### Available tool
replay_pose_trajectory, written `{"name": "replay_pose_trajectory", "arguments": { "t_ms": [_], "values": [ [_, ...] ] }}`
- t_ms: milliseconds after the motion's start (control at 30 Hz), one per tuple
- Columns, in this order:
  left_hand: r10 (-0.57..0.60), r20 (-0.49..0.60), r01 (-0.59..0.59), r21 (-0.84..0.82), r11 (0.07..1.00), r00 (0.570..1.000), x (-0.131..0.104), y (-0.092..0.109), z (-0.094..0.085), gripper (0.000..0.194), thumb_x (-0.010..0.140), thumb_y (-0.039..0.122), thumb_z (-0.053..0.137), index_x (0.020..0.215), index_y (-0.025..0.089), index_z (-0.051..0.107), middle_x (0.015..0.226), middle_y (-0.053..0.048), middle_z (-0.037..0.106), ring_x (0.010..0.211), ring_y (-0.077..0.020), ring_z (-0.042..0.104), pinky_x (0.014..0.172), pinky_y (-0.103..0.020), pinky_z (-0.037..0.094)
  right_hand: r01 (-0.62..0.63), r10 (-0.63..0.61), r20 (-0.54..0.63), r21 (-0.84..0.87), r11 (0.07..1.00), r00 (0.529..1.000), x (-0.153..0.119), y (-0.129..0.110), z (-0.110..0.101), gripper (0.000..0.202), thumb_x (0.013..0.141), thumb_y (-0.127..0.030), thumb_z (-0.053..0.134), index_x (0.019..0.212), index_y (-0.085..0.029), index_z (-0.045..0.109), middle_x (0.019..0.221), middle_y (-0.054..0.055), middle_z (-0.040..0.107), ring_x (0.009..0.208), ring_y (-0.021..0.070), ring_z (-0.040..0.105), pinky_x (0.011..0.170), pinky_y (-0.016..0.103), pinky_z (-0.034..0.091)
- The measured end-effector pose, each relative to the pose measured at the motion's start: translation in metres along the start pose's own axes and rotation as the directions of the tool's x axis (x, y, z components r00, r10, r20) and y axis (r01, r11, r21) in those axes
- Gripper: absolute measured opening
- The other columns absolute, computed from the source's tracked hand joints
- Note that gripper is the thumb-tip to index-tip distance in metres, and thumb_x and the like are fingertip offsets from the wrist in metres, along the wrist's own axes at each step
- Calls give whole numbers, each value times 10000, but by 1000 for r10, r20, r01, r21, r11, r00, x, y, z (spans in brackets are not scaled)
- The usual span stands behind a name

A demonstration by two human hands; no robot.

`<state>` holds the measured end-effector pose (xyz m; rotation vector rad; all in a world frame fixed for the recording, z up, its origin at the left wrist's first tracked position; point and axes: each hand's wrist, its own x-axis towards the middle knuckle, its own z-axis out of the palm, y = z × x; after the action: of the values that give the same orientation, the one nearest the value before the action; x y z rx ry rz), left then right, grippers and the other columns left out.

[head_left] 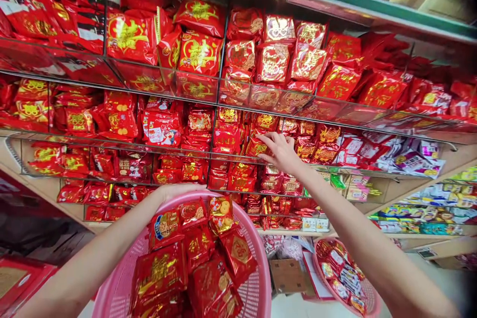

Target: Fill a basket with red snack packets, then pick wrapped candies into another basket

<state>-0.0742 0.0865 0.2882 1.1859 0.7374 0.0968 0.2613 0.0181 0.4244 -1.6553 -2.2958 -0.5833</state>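
Observation:
My left hand point(181, 191) lies over the far rim of a pink plastic basket point(264, 263) and holds it, with most of its fingers hidden. Inside the basket are several red and gold snack packets point(160, 271). My right hand point(282, 151) reaches into a middle shelf compartment. Its thumb and fingers are stretched out and apart, at the edge of a red and gold snack packet point(256, 146). Whether the fingertips touch that packet I cannot tell. More red packets point(226, 138) are stacked beside it.
Tiered shelves with clear dividers hold red packets point(199, 54), and purple-white packets point(415, 159) at the right. A clear front lip point(179, 151) runs along each tier. Below stand a second pink basket point(368, 295) with packets and a brown carton point(286, 276).

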Motion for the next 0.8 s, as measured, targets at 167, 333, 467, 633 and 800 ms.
{"name": "replay_pose_trajectory", "arguments": {
  "t_ms": [167, 333, 467, 633, 800],
  "values": [
    [0, 20, 1, -26, 1000, 1000, -1, 0, 0, 377, 765, 484, 657, 1065, 261, 708, 1139, 4, 703, 1144, -251, 576, 1015, -339, 398, -69, 66, 59, 52, 996, 996, 8, 3, -5, 580, 841, -449, 553, 1351, -214, 410, 1176, 139, 534, 1039, 309, 497, 818, 441, 335],
    [0, 60, 1, -22, 1000, 998, -4, 0, 2, 425, 798, 497, 613, 1128, 238, 682, 1207, -26, 669, 1167, -269, 561, 1014, -359, 397, -90, 68, 169, 126, 988, 983, 17, 7, -9, 518, 807, -451, 593, 1242, -195, 478, 1176, 145, 607, 1066, 346, 536, 859, 510, 311],
    [19, -14, -19, -1, 1000, 1000, -3, -2, -2, 404, 783, 488, 633, 1113, 260, 684, 1202, 4, 672, 1168, -251, 554, 1033, -325, 370, -114, 80, 202, 165, 980, 976, 21, 11, -12, 537, 782, -465, 626, 1229, -201, 489, 1168, 142, 641, 1038, 349, 568, 879, 547, 294],
    [27, -12, -27, 0, 1000, 1000, 0, -3, -3, 368, 779, 472, 647, 1065, 248, 710, 1169, -6, 690, 1139, -262, 573, 1035, -339, 377, -85, 55, 214, 132, 988, 975, 28, 15, -19, 579, 747, -486, 666, 1230, -208, 508, 1046, 128, 676, 985, 350, 569, 871, 563, 293],
    [27, 3, -27, -9, 1000, 1000, 1, -6, -1, 385, 788, 475, 635, 1093, 248, 698, 1202, -19, 672, 1161, -262, 558, 1039, -341, 371, -39, 19, 230, 83, 996, 973, 35, 12, -22, 535, 762, -493, 654, 1210, -228, 532, 1033, 106, 673, 1013, 344, 531, 893, 574, 289]
  ]
}}
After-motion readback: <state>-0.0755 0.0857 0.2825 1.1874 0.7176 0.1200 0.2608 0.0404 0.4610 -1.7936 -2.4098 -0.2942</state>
